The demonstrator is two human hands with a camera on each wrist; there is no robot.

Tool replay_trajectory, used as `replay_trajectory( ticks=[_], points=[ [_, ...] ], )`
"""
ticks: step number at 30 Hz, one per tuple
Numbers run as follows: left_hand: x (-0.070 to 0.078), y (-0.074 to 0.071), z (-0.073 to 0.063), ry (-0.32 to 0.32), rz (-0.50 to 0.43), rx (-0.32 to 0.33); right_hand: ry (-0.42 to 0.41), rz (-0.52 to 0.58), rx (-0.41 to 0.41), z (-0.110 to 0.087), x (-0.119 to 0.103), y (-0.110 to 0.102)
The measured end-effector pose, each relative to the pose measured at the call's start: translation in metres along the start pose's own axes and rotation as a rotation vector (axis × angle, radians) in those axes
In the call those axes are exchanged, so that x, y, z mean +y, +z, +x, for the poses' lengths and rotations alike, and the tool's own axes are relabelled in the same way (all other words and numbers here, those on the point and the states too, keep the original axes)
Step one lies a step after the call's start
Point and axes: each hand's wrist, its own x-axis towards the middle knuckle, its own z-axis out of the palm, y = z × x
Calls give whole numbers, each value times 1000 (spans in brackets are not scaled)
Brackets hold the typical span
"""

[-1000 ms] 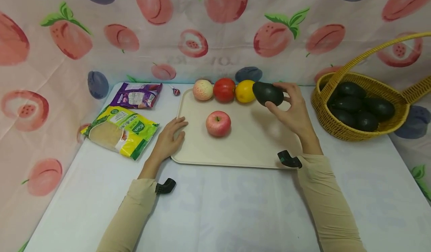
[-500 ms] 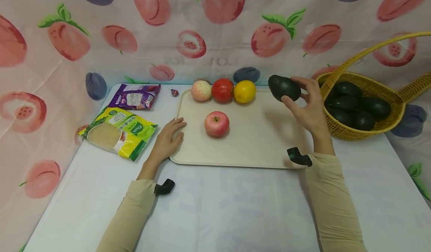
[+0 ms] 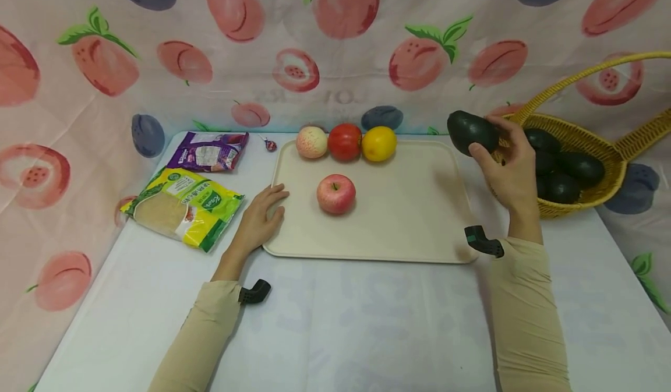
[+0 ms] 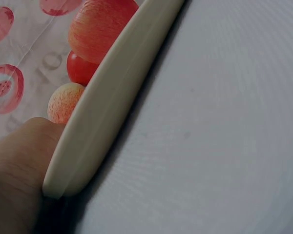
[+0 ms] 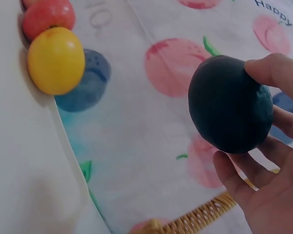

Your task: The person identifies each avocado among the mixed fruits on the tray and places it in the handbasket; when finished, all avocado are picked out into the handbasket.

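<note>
A dark green avocado (image 3: pixel 470 133) is pinched between the thumb and fingers of my right hand (image 3: pixel 511 168), raised past the tray's right edge and beside the basket. The right wrist view shows the same avocado (image 5: pixel 229 105) with the thumb on one side and fingers on the other. My left hand (image 3: pixel 260 217) rests at the left edge of the cream tray (image 3: pixel 398 223), fingers lying over its rim. On the tray sit a pink apple (image 3: pixel 336 194), a speckled peach-like fruit (image 3: pixel 311 142), a red tomato-like fruit (image 3: pixel 345 142) and a yellow lemon (image 3: pixel 380 144).
A yellow wicker basket (image 3: pixel 555 208) with several avocados (image 3: pixel 579 168) stands at the right, its tall handle arching above. Left of the tray lie a yellow-green food packet (image 3: pixel 183 208), a purple packet (image 3: pixel 209 151) and a small lollipop (image 3: pixel 270 145). A fruit-print cloth hangs behind.
My right hand has carried the avocado rightward, from beside the lemon, off over the tray's right edge to the basket's left side. The left hand stays on the tray's edge.
</note>
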Motion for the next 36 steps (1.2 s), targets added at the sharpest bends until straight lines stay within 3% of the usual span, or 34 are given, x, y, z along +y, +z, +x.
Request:
replay_trajectory(
  ticks=[13, 24, 27, 30, 36],
  points=[
    [2, -1, -2, -22, -1, -10, -6, 66, 169, 5, 27, -34],
    [0, 0, -2, -8, 2, -5, -39, 364, 310, 5, 44, -65],
    [0, -1, -3, -4, 4, -1, -31, 394, 357, 3, 46, -72],
    [1, -1, -3, -4, 2, -1, 2, 342, 409, 0, 43, -80],
    [1, 0, -1, 4, 1, 2, 80, 88, 477, -5, 51, -95]
  ],
)
